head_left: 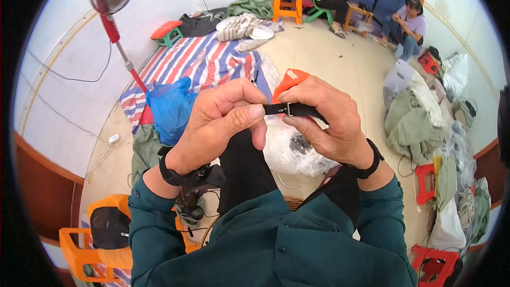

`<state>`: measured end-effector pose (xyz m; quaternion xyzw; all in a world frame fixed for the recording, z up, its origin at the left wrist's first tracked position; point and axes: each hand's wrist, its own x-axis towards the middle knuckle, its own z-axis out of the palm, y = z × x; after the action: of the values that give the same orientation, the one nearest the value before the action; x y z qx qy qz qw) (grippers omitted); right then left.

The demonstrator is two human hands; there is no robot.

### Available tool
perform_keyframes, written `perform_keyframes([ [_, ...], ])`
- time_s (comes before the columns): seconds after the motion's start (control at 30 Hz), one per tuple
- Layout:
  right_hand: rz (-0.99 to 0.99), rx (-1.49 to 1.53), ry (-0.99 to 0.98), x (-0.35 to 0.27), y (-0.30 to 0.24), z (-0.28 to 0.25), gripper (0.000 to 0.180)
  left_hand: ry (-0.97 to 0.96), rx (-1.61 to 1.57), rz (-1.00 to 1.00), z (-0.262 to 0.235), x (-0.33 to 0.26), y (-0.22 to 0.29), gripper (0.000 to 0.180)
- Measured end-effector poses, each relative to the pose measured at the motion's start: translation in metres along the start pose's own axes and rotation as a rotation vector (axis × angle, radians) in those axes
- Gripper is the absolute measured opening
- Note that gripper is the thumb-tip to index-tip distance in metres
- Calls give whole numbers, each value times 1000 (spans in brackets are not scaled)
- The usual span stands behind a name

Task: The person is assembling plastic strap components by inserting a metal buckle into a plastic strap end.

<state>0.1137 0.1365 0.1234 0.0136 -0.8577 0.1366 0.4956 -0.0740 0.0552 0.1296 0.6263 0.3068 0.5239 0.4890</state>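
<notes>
A narrow black strap (pixel 274 109) with a small metal buckle (pixel 289 109) is stretched between my two hands, above my lap. My left hand (pixel 226 117) pinches one end between thumb and forefinger. On the other side, my right hand (pixel 328 119) grips the strap just beside the buckle, thumb below and forefinger above. The strap's far part disappears into the right palm. Behind the right fingers an orange thing (pixel 289 81) shows in part; its kind is hidden. Below the hands lies a clear plastic bag (pixel 276 146) with small dark pieces in it.
A blue plastic bag (pixel 172 107) and a striped sheet (pixel 204 58) lie to the left, near a standing fan (pixel 114 0). An orange stool (pixel 79 250) stands near left. Green cloth (pixel 411 122) and red stools (pixel 425 183) line the right. Two people sit at the back.
</notes>
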Motion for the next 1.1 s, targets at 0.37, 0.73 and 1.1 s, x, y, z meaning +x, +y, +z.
perform_keyframes([
  [0.37, -141, -129, -70, 37, -56, 3, 31, 9, 73, 114, 3, -43, 41, 17],
  [0.73, 37, -46, -197, 40, -56, 7, 27, -21, -202, -68, -9, -45, 35, 17],
  [1.1, -137, -208, -197, 28, -52, 5, 34, -25, 34, 19, -10, -49, 35, 14],
])
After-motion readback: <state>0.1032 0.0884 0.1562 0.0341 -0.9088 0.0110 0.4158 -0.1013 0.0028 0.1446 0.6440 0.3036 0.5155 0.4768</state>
